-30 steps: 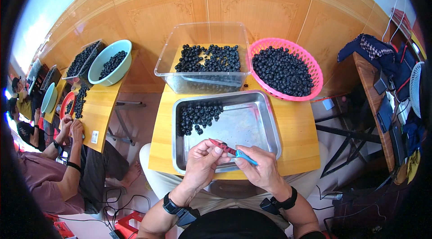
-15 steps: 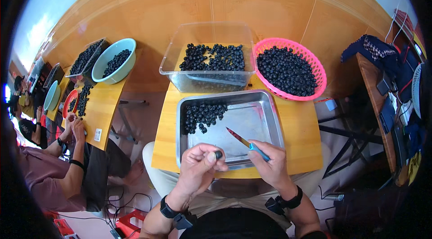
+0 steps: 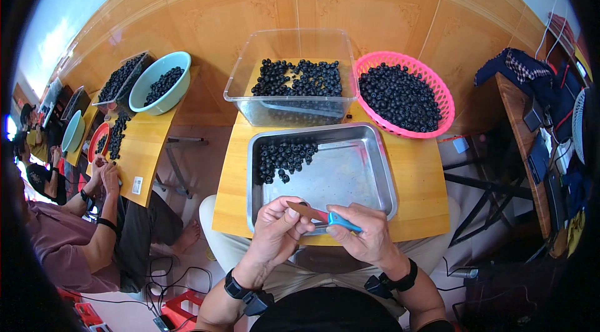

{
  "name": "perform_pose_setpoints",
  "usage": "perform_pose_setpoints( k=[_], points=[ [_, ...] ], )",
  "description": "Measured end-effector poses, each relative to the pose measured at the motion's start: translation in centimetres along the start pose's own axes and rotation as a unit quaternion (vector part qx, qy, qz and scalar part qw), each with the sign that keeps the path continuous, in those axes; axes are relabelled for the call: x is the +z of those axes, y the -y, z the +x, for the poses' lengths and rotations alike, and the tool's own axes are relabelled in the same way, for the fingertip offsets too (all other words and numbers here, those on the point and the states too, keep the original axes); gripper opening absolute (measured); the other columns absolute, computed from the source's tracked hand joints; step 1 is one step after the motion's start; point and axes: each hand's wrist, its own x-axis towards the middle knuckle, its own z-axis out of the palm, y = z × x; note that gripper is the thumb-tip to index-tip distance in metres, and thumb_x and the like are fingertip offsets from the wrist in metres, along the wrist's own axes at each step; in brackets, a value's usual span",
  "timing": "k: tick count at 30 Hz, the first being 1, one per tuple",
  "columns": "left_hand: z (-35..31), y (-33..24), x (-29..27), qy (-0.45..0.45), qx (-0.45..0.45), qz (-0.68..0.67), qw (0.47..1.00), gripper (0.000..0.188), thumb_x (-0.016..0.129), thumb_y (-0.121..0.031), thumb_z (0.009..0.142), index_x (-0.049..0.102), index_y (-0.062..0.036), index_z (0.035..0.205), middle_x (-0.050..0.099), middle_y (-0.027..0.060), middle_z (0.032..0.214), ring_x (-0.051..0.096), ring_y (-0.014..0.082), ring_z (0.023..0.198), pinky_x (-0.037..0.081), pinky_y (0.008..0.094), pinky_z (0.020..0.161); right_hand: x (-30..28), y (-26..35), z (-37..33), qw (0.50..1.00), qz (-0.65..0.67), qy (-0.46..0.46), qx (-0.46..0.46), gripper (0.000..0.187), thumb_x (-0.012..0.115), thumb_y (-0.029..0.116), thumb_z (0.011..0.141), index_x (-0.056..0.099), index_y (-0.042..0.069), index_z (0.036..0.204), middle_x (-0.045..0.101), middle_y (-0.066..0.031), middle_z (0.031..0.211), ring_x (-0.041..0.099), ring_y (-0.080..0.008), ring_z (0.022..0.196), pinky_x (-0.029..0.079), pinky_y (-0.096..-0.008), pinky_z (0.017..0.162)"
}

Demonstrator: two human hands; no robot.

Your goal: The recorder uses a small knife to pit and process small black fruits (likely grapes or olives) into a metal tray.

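My left hand (image 3: 273, 229) is closed, thumb and fingertips pinching a blueberry (image 3: 304, 204) that is mostly hidden behind the blade. My right hand (image 3: 372, 235) grips the turquoise handle of a small paring knife (image 3: 344, 221). Its reddish blade points left and lies across the berry at my left fingertips; whether it cuts into the skin I cannot tell. Both hands are over the near edge of a shallow steel tray (image 3: 356, 176). A heap of blueberries (image 3: 284, 160) fills the tray's far left part.
Behind the tray stand a clear plastic bin (image 3: 290, 99) and a pink basket (image 3: 447, 104), both holding blueberries. They share a yellow wooden table (image 3: 415, 188). To the left, another person (image 3: 69, 244) works at a second table (image 3: 147, 157) with a light-blue basin (image 3: 181, 85) and more berries.
My right hand has brought the knife left and turned its blade across the blueberry. My left hand stays almost in place, still pinching the berry.
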Motion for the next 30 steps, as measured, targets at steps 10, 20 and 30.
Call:
perform_pose_setpoints(
  k=[10,20,30],
  points=[
    [-0.1,0.1,-0.4,0.034,-0.009,-0.018,0.999,0.014,0.065,-0.012,0.103,0.068,-0.0011,0.112,0.072,0.0104,0.101,0.071,0.0159,0.086,0.063,0.0322,0.083,-0.4,0.1,0.1,0.999,0.025,-0.010,0.047,0.032,0.076,0.018,0.094,0.072,-0.005,0.116,0.063,-0.0115,0.074,0.059,-0.0188,0.062,0.045,-0.0308,0.058],
    [-0.6,1.2,-1.0,0.070,-0.070,0.020,0.995,0.020,0.069,-0.006,0.099,0.059,-0.0013,0.116,0.073,0.0131,0.105,0.075,0.0199,0.093,0.063,0.0325,0.084,0.7,0.9,0.5,0.998,0.050,0.042,0.008,0.032,0.081,0.016,0.089,0.073,0.005,0.118,0.065,-0.0095,0.084,0.067,-0.0220,0.076,0.051,-0.0335,0.064],
    [-0.4,1.1,-1.2,0.021,-0.007,0.352,0.936,0.013,0.069,-0.009,0.100,0.067,0.0014,0.107,0.074,0.0086,0.101,0.071,0.0126,0.087,0.058,0.0268,0.078,-4.4,-3.0,4.1,0.980,-0.136,-0.142,0.037,0.025,0.079,0.008,0.084,0.071,0.001,0.107,0.069,-0.0169,0.092,0.070,-0.0325,0.083,0.054,-0.0400,0.073]
  ],
)
